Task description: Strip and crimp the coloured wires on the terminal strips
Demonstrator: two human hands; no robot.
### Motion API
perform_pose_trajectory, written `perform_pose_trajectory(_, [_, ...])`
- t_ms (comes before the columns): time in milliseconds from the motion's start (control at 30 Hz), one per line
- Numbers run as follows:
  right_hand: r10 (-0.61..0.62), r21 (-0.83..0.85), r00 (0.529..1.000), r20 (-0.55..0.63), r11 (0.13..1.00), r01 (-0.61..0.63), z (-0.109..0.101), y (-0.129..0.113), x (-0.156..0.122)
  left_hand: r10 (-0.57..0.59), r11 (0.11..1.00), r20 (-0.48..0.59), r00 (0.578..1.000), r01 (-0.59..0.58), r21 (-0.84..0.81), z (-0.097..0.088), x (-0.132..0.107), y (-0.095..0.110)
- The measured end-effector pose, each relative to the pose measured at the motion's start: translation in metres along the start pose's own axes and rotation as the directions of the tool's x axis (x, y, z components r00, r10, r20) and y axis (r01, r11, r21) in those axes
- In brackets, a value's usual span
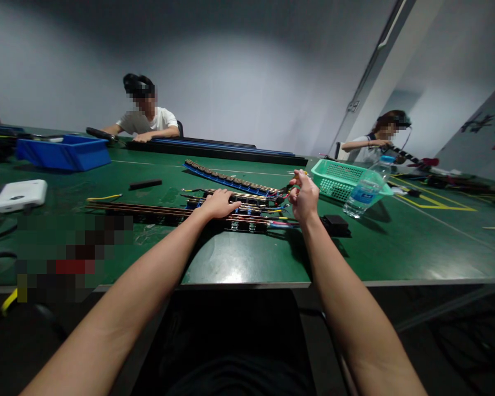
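Note:
My left hand (pixel 220 204) lies flat with its fingers stretched out on a group of long narrow strips (pixel 253 223) with copper-coloured rods and blue and black parts. My right hand (pixel 305 195) is raised at the right end of these strips, its fingers closed in a pinch. Whatever sits between those fingers is too small to make out. Below and beside it, thin coloured wires (pixel 282 224) come out of the strip ends. A curved blue strip with rods (pixel 231 180) reaches away behind my left hand. A black block (pixel 335 225) stands to the right of the wires.
A green basket (pixel 334 180) and a water bottle (pixel 365 192) stand to the right. At the left are a blue bin (pixel 66 154), a white box (pixel 20 195) and a black bar (pixel 146 185). Two people sit across the table, behind long black rails (pixel 218 153).

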State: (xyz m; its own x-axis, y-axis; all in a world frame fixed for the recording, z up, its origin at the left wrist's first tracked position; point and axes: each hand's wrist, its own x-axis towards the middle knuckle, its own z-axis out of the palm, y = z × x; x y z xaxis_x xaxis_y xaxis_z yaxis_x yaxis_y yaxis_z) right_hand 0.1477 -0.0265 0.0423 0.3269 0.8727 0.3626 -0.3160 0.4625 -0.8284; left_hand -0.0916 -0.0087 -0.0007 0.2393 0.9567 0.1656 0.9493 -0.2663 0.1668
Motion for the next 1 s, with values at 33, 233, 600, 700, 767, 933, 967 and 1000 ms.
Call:
perform_pose_trajectory(33, [0.020,0.006,1.000,0.000,1.000,-0.020,-0.003,0.003,0.000,-0.003,1.000,0.003,1.000,0.003,0.000,0.000,0.000,0.000])
perform_pose_trajectory(233, [0.014,0.005,0.998,0.068,1.000,-0.014,-0.009,0.008,-0.005,-0.003,1.000,0.002,1.000,0.003,0.009,-0.003,-0.002,0.003])
perform_pose_trajectory(600, [0.013,-0.281,0.976,0.218,0.958,0.050,-0.011,0.030,-0.006,-0.001,1.000,-0.019,1.000,0.001,-0.010,0.000,0.001,0.002])
perform_pose_trajectory(700, [-0.015,-0.473,0.914,0.405,0.852,0.223,-0.010,0.036,-0.014,0.003,1.000,-0.030,1.000,-0.003,-0.014,0.001,0.001,0.002])
perform_pose_trajectory(767, [0.017,-0.575,0.859,0.512,0.749,0.329,-0.009,0.038,-0.019,0.005,1.000,-0.031,1.000,-0.005,-0.015,0.001,0.000,0.002])
perform_pose_trajectory(933, [0.010,-0.641,0.864,0.504,0.675,0.366,-0.006,0.037,-0.024,-0.003,1.000,-0.018,1.000,0.003,-0.012,-0.002,-0.003,0.004])
perform_pose_trajectory(967, [-0.023,-0.628,0.890,0.456,0.700,0.340,-0.006,0.038,-0.024,-0.004,1.000,-0.015,1.000,0.004,-0.012,-0.003,-0.003,0.005])
perform_pose_trajectory(1000, [-0.056,-0.613,0.915,0.400,0.726,0.313,-0.005,0.039,-0.023,-0.006,1.000,-0.015,1.000,0.006,-0.014,-0.003,-0.003,0.005])
